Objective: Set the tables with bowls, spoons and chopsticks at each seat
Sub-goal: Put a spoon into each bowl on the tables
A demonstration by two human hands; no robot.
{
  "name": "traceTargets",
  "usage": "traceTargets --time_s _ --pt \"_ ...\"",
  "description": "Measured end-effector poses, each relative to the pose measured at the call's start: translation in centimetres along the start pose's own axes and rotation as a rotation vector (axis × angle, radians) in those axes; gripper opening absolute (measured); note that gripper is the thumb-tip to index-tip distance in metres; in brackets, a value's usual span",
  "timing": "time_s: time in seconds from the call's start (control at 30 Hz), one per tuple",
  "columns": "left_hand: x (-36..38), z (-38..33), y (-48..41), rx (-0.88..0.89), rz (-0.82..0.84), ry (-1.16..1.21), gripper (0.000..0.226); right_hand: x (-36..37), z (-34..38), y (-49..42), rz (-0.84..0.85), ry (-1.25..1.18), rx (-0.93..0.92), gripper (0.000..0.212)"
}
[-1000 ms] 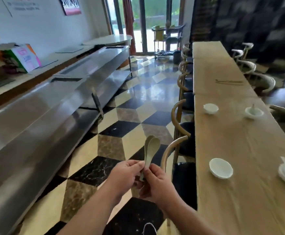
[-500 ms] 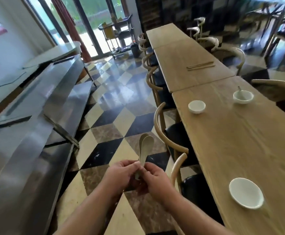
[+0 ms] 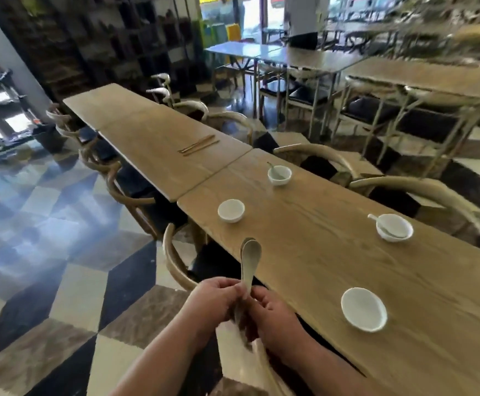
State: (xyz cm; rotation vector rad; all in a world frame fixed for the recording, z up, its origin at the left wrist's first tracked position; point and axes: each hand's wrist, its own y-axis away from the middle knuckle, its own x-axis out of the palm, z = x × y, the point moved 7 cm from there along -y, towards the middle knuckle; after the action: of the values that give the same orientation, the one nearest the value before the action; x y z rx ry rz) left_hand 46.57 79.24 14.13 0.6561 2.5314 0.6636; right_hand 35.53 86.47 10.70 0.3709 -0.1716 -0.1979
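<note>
Closest to the viewer, a person's left hand (image 3: 216, 298) and right hand (image 3: 273, 312) meet just off the near edge of a long wooden table (image 3: 318, 261). The fingers (image 3: 231, 288) of both hands are curled tight round the handles of two pale spoons (image 3: 250, 258), nested one behind the other and held upright, scoops up. The two-handed hold looks meant for peeling one spoon off the other. Just to the right, on the table, sits the nearest bowl (image 3: 363, 312), white and empty, probably where the next spoon belongs. Further along the same side is a second empty bowl (image 3: 231, 210). Across the table, the opposite bowl (image 3: 394, 227) and the far bowl (image 3: 279, 175) each hold a spoon, so that side looks served. Beyond, on the next table, chopsticks (image 3: 199, 144) lie in a loose bundle, not yet dealt out to seats.
</note>
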Motion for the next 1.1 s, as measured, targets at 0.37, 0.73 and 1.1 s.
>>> traceTargets --time_s 0.37,0.73,1.1 --pt "6.5 -1.7 -5.6 -0.031 0.564 -0.008 0.016 -4.4 0.1 3.7 -0.509 0.007 0.080 0.039" --pt "20.8 1.9 -9.9 -0.233 0.685 -0.052 0.014 -16.7 -8.1 4.9 -0.623 0.008 0.308 0.032" --pt "26.4 4.2 -17.9 -0.404 0.508 0.048 0.012 -33.9 -13.9 4.3 -0.711 0.486 0.600 0.022"
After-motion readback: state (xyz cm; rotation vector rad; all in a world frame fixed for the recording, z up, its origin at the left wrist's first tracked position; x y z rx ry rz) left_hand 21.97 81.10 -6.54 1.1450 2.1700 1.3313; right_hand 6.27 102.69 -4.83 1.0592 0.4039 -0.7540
